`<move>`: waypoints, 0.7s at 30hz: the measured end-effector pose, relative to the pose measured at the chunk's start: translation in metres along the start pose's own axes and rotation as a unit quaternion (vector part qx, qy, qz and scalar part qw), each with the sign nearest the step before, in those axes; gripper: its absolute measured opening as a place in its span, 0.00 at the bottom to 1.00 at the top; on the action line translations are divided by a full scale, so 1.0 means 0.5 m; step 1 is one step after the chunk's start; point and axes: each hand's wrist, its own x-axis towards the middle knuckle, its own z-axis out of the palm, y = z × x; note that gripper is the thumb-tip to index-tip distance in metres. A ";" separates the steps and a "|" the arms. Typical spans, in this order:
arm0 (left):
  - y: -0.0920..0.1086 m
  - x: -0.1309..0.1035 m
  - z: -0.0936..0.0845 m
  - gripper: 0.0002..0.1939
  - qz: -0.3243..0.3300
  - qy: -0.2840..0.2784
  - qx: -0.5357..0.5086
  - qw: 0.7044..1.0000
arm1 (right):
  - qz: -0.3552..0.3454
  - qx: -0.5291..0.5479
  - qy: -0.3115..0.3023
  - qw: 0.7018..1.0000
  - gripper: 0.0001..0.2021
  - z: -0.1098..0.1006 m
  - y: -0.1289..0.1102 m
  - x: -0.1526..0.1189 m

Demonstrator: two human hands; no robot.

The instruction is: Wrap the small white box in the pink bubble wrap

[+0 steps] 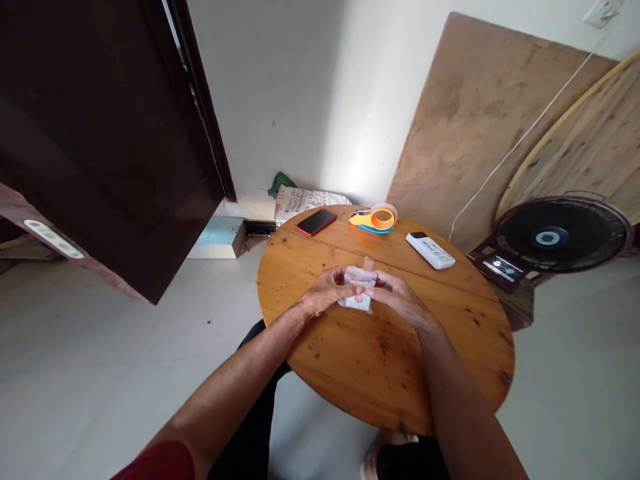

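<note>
two bare hands, the left hand (327,291) and the right hand (401,301), are grasping a small white rectangular packet in thin crinkled wrapping (358,298) between their fingers, one at each side; the packet is sitting over the middle of a round orange-brown wooden table (350,360); a strip of clear tape (368,263) is lying just beyond it; farther back, a black-screened phone with a red edge (316,223), an orange and blue tape dispenser (374,219) and a white handheld remote (431,251) are resting on the tabletop.
</note>
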 end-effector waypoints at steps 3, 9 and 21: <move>-0.007 0.003 -0.003 0.29 -0.020 0.019 -0.003 1.000 | 0.004 -0.048 0.001 0.999 0.21 0.001 -0.006 -0.001; -0.022 0.009 -0.008 0.29 -0.017 0.025 -0.011 0.999 | -0.018 -0.127 0.008 0.992 0.20 0.007 -0.019 -0.001; -0.025 0.009 -0.011 0.28 -0.003 0.033 0.043 0.999 | -0.031 -0.171 0.011 0.985 0.19 0.007 0.001 0.003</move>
